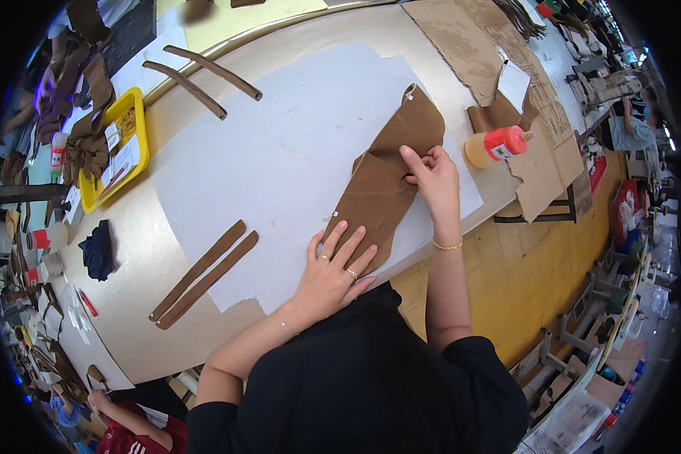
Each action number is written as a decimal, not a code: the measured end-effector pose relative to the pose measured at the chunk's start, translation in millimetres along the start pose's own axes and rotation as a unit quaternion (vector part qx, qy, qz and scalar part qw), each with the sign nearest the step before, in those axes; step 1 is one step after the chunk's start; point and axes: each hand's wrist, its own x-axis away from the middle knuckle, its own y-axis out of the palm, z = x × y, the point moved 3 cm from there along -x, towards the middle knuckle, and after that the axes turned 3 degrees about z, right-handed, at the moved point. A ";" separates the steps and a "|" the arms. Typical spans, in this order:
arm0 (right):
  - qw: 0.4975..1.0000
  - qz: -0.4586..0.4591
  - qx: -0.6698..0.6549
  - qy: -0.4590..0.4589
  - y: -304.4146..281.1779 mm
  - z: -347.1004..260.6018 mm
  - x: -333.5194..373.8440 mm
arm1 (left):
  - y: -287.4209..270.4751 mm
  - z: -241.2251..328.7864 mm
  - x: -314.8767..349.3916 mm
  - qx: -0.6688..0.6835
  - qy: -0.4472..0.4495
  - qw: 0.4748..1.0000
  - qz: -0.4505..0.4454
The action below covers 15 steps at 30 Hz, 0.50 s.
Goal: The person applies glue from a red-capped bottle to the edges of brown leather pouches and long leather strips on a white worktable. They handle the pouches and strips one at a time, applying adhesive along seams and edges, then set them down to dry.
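A brown leather-like panel (378,185) lies on a white sheet (280,136) in front of me, with its middle creased and small white tags at two of its edges. My left hand (333,272) rests flat on the panel's near end, fingers spread. Thumb and fingertips of my right hand (433,172) pinch the panel at the crease on its right side. Two brown strips (204,276) lie side by side left of my left hand. Two more narrow brown strips (213,72) lie near the far left edge of the sheet.
A glue bottle with a red cap (495,146) stands right of the panel, beside cardboard (541,163). At left are a yellow tray (142,151) holding papers and a dark cloth (97,250). A co-worker in a red shirt (140,431) sits at lower left.
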 end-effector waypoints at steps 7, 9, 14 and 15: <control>0.997 0.018 -0.010 -0.068 10.9 -4.1 -3.0 | -0.7 1.9 1.6 0.009 -0.001 1.000 0.006; 0.996 0.021 -0.006 -0.084 10.3 7.0 -5.4 | -0.7 2.8 3.1 0.011 0.005 1.000 0.006; 0.996 0.026 -0.037 -0.083 8.4 13.5 0.1 | -2.2 4.1 8.3 0.003 0.027 1.000 0.005; 0.996 0.024 -0.024 -0.082 8.1 11.5 2.9 | -2.9 4.7 8.6 0.011 0.024 1.000 0.002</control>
